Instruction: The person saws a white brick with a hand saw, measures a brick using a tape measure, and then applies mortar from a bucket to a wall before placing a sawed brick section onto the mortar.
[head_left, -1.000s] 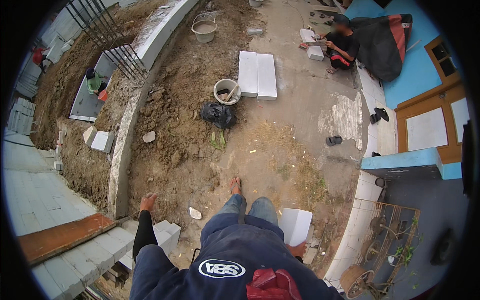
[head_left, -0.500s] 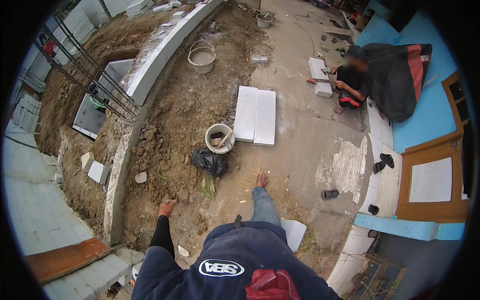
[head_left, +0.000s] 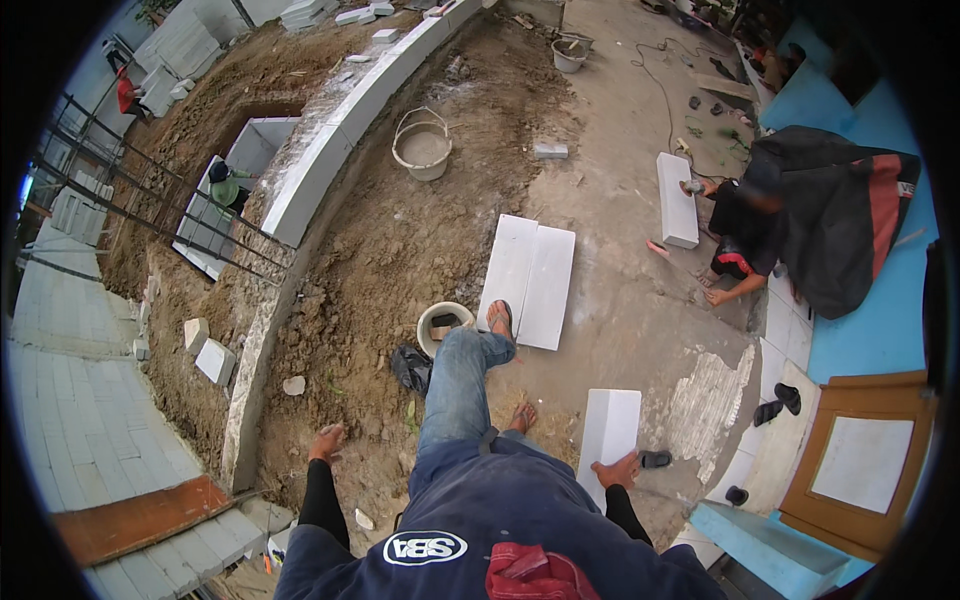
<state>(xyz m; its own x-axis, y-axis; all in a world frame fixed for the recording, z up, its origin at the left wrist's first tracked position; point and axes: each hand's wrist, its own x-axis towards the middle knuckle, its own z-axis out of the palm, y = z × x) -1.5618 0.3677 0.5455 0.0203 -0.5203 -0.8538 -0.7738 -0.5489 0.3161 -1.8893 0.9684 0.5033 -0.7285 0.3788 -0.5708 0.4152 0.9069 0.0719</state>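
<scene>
My right hand [head_left: 615, 471] grips the edge of a long white lightweight concrete block [head_left: 612, 422], held at my right side. My left hand [head_left: 327, 443] hangs over the soil at my left, its fingers loosely apart and nothing in it. Ahead of me two more white blocks [head_left: 540, 285] lie side by side on the ground, my forward foot at their near left corner. Left of that foot stands a pale bucket [head_left: 427, 328] with tools in it, partly hidden by my leg, beside a black plastic bag [head_left: 410, 369].
A co-worker [head_left: 750, 225] squats at the right by another white block [head_left: 678, 205]. A bucket of grey mortar [head_left: 423, 150] stands on the soil. A low block wall [head_left: 320, 155] curves along the left, with rebar [head_left: 150, 190] beyond. Sandals [head_left: 780, 405] lie at the right.
I have stepped forward, one leg swinging ahead toward the paired blocks. My right hand and more of its block have come into view. The co-worker's saw is off the block, one hand now lowered.
</scene>
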